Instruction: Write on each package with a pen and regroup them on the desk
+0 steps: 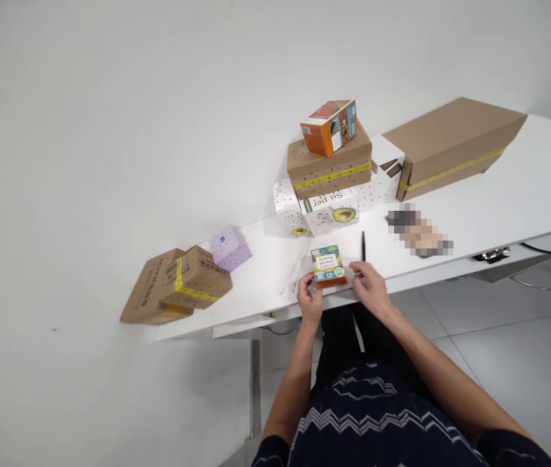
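Note:
A small colourful tea-style carton (330,263) with a blue-green and yellow top and an orange front side lies at the table's front edge, straight ahead of me. My left hand (309,299) is at its lower left corner, fingers curved and thumb apart, with fingertips at or touching the side. On the other side, my right hand (371,290) rests by the carton's right edge, its thumb and fingers apart and a small gap to the carton. A black pen (363,246) lies just beyond my right hand.
Behind stand white avocado-print boxes (331,213), a brown carton (331,170) and an orange box (330,128) stacked on top. A long cardboard box (455,146) is at right, near a pixelated object (419,232). Left are a purple box (231,248) and brown cartons (198,279).

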Demonstrator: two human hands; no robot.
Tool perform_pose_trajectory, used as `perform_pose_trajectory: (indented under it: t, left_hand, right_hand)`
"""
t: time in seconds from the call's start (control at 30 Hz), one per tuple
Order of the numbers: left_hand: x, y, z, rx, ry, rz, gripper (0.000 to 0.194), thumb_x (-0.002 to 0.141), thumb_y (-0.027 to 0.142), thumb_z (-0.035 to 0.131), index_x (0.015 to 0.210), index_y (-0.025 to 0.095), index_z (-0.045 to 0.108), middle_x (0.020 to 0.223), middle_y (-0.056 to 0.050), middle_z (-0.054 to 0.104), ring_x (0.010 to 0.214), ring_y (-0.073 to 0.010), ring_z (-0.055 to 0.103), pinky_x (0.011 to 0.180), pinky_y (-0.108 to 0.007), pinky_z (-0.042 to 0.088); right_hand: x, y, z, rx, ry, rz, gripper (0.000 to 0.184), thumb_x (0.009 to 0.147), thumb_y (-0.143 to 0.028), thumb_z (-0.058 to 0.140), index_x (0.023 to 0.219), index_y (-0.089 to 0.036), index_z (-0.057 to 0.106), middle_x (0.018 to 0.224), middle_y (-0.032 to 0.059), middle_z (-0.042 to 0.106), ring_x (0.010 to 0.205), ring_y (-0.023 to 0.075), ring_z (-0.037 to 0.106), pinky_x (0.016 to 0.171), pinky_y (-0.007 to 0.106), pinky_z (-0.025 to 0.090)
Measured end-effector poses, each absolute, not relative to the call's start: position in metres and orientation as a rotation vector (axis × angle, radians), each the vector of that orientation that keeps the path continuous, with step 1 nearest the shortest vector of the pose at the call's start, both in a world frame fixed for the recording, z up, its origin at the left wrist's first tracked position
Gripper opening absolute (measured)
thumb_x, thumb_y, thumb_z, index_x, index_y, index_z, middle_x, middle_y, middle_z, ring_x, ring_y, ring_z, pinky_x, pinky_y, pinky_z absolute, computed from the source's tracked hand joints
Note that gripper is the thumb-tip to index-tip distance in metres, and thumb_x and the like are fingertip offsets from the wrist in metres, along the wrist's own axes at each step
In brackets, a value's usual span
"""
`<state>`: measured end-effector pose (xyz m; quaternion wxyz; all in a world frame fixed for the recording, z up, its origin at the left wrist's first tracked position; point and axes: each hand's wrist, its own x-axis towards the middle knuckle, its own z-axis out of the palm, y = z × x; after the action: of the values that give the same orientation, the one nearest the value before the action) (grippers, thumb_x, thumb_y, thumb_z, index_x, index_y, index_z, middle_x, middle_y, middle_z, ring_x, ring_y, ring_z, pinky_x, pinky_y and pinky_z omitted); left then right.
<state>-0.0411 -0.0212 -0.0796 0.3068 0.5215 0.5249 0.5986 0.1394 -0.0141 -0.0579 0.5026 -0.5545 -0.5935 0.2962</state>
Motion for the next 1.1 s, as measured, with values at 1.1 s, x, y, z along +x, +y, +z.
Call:
perform_pose_trajectory:
  t: [1.1]
  left_hand:
    - [0.016, -0.012, -0.055, 2.589, 1.626, 1.521, 0.027, 0.089, 0.021, 0.056, 0.114, 0.021, 0.066, 0.113, -0.011, 0.069, 0.111, -0.026, 0.061, 0.097, -0.041, 0.043]
  right_hand:
    - [0.131, 0.016, 0.033, -1.001, -1.102, 1.216, 0.03, 0.087, -0.048, 0.052, 0.1, -0.022, 0.059, 0.071, 0.0, 0.066, 0.064, 0.0144, 0.061, 0.063, 0.028, 0.05]
